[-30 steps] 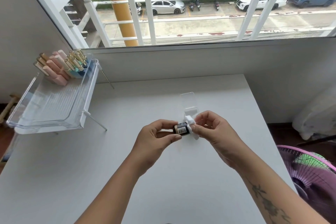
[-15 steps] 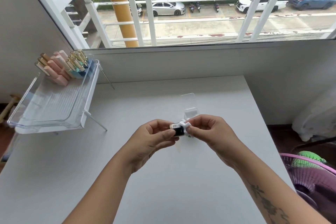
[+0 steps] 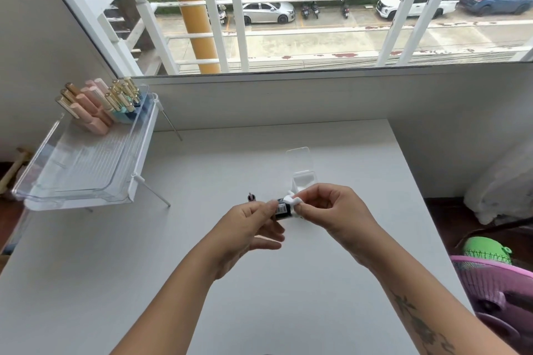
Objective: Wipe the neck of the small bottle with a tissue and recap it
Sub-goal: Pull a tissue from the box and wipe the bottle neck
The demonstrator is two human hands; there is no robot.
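Observation:
A small dark bottle [image 3: 282,209] with a white label lies sideways in the air above the white table [image 3: 202,282]. My left hand [image 3: 248,228] pinches its base end between thumb and fingertips. My right hand [image 3: 331,210] presses a folded white tissue [image 3: 292,200] around the bottle's neck end, which the tissue hides. A small dark cap with a brush stem [image 3: 251,197] stands on the table just left of my left fingers.
A clear plastic box with its lid up [image 3: 301,170] sits behind my hands. A clear shelf tray [image 3: 86,170] at the left holds several pink and gold-capped cosmetics [image 3: 98,106]. A pink fan [image 3: 496,291] stands beyond the table's right edge.
Both hands have shifted slightly with the bottle and the tissue has turned around its neck. My left hand's lower fingers have spread away, and the cap on the table now shows.

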